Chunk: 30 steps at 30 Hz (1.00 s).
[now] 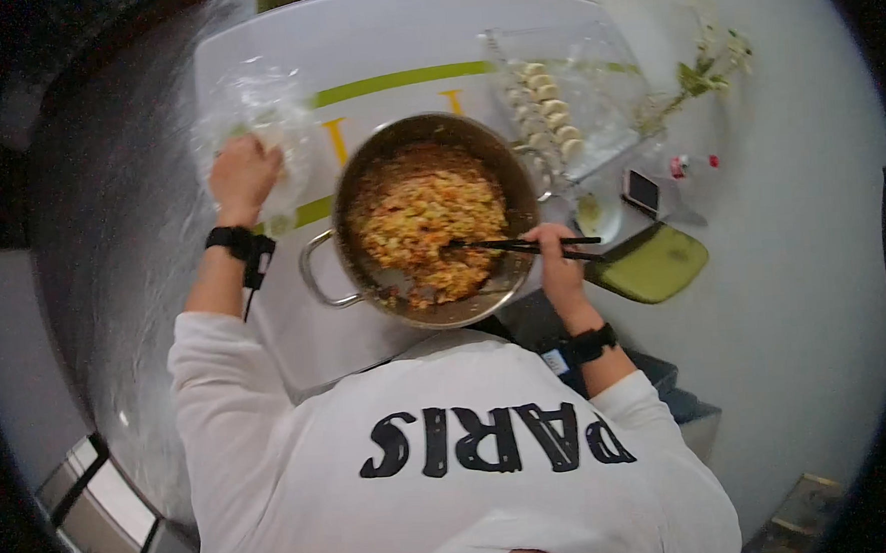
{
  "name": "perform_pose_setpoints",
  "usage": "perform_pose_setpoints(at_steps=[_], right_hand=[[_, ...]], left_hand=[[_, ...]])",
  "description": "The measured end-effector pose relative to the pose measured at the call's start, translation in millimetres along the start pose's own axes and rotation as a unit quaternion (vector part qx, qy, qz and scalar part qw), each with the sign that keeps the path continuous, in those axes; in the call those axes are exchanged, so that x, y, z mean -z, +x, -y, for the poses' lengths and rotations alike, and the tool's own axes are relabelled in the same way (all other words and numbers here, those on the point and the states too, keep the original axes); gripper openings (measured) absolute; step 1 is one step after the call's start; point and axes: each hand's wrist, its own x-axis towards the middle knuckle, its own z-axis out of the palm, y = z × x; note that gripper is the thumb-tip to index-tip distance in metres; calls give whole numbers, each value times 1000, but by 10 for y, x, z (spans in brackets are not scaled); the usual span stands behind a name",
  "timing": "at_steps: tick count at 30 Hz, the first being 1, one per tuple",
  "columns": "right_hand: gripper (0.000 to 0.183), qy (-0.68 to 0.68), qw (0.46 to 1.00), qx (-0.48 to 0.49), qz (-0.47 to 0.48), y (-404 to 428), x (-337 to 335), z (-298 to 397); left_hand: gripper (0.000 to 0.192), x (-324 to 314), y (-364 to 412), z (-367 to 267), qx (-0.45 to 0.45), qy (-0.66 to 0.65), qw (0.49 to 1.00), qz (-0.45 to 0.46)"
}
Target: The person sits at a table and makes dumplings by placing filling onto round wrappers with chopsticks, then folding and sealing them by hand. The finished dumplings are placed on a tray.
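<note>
My right hand (559, 267) grips a pair of black chopsticks (516, 245), whose tips rest in a chopped filling (432, 217). That filling sits in a large two-handled steel pot (445, 323) close to my body. At the left, my left hand (244, 174) lies at a clear plastic bag (284, 112) with pale and green contents; the fingers are bent down, and what they hold is hidden. Behind the pot at the right, rows of dumplings (554, 107) line one side of a clear plastic-covered tray (606, 95).
Right of the pot are a small bowl (609, 219), a phone (641, 191), a clear bottle with a red cap (713, 161) and a green stool seat (656, 265). White flowers (703, 75) stand beyond the tray. The white table (400, 23) has a green stripe.
</note>
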Motion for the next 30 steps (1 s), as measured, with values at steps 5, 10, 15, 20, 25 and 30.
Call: perform_pose_setpoints(at_steps=[5,10,15,20,25,30], right_hand=[[37,-14,1000,-16,-5,-38,36,-114],[37,25,999,-44,5,-48,21,-72],[38,42,998,-50,6,-28,17,-46],[39,51,998,-46,2,-20,21,-124],[38,22,999,-46,-2,-2,45,-188],[38,1,999,-47,3,5,60,-216]], left_hand=[[28,19,44,-59,-4,2,1000,6],[29,42,58,-98,0,39,999,-5],[28,76,94,-111,10,42,999,11],[22,43,121,-100,14,34,999,4],[20,5,120,-46,-58,74,993,-71],[21,18,120,-125,-34,73,996,-37]])
